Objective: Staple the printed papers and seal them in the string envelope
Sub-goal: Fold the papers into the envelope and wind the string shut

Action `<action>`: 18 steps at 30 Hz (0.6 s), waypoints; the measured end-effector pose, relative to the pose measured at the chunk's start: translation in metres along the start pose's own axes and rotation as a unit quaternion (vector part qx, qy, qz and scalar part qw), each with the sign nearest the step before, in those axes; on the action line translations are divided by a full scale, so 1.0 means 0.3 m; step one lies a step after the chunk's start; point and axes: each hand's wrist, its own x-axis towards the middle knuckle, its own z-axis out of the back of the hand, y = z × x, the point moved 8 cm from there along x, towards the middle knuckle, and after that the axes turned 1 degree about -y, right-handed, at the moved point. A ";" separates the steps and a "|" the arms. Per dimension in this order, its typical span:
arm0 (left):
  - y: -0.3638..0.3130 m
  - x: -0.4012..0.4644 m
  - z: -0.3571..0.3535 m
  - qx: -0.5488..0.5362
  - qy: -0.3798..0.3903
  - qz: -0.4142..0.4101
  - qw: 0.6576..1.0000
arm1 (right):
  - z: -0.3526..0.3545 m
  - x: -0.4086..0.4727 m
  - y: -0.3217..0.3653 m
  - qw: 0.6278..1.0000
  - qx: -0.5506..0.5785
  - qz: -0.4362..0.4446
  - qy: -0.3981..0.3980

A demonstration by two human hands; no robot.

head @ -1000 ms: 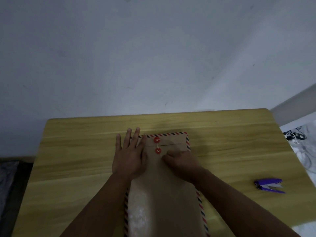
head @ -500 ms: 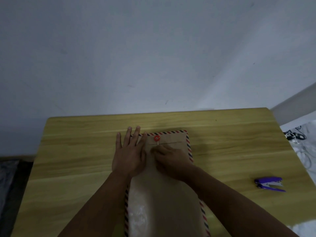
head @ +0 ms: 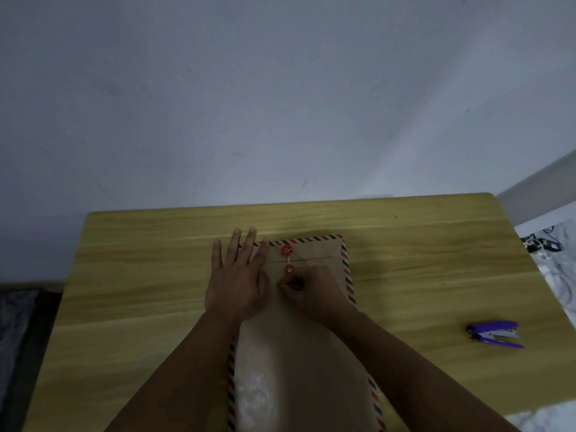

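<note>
A brown string envelope with a red-and-blue striped border lies lengthwise on the wooden table. Its flap is folded down, and two red buttons sit one above the other with thin string running between them. My left hand presses flat on the envelope's upper left corner, fingers straight. Just below the lower button, my right hand has its fingers curled and pinches the string. The printed papers are out of sight.
A purple stapler lies on the table at the right, well apart from the envelope. Tangled cables lie beyond the table's right edge. A grey wall stands behind the table.
My right hand swung up over the lower button, hiding it, then came back down below it, so both buttons show again. The left hand stayed pressed in place.
</note>
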 end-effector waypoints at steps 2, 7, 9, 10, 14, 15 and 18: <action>-0.002 -0.002 0.002 -0.002 -0.001 -0.004 1.000 | -0.027 0.017 0.035 1.000 -0.010 0.014 0.002; 0.001 -0.002 0.005 -0.005 0.000 -0.003 1.000 | -0.007 -0.002 0.072 0.993 -0.079 0.091 -0.004; -0.002 -0.001 0.009 -0.007 0.000 -0.001 1.000 | 0.030 -0.037 0.042 0.988 -0.101 0.109 -0.030; -0.003 0.000 0.012 -0.010 -0.001 -0.001 1.000 | 0.052 -0.052 0.020 0.987 -0.108 0.113 -0.047; 0.000 -0.008 0.026 -0.023 -0.010 -0.008 1.000 | 0.112 -0.080 -0.015 0.973 -0.168 0.139 -0.073; -0.002 -0.010 0.029 -0.022 -0.012 -0.011 1.000 | 0.119 -0.080 -0.020 0.971 -0.179 0.141 -0.070; -0.002 -0.009 0.034 -0.030 -0.018 -0.008 0.999 | 0.131 -0.069 -0.032 0.977 -0.168 0.119 -0.058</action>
